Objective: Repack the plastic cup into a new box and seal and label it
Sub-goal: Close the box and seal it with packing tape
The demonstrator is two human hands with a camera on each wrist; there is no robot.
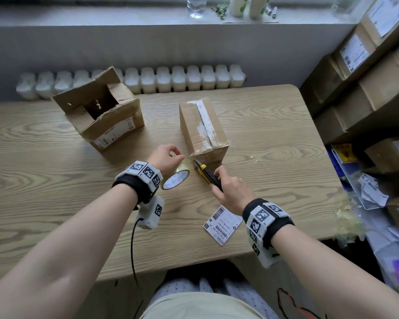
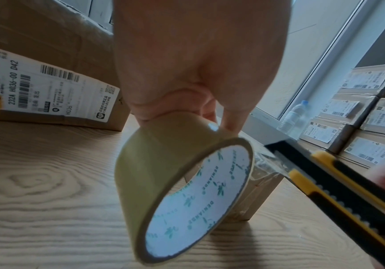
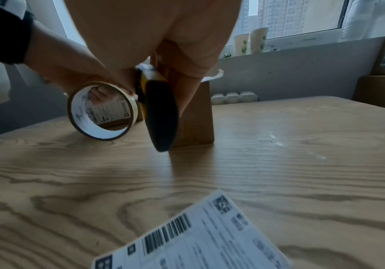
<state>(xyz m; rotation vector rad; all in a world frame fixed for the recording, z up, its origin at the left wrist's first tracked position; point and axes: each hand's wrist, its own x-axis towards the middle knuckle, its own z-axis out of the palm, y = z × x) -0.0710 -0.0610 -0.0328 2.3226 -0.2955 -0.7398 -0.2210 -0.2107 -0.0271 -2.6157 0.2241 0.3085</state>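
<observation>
Left hand [image 1: 165,157] gripped the tape roll [image 1: 176,178], fingers curled over its rim, roll tilted above the bench [image 1: 274,139]. Right hand [image 1: 228,191] was clamped around the yellow-black utility knife [image 1: 204,172], blade at the clear tape strip [image 2: 265,163] stretched from roll to the sealed box [image 1: 203,130]. I noted that box lying closed mid-bench, taped along its top seam. I could not see the plastic cup. Opened old box [image 1: 99,116] stood left of it, flaps up. Loose shipping label [image 1: 222,224] lay flat near my right wrist.
</observation>
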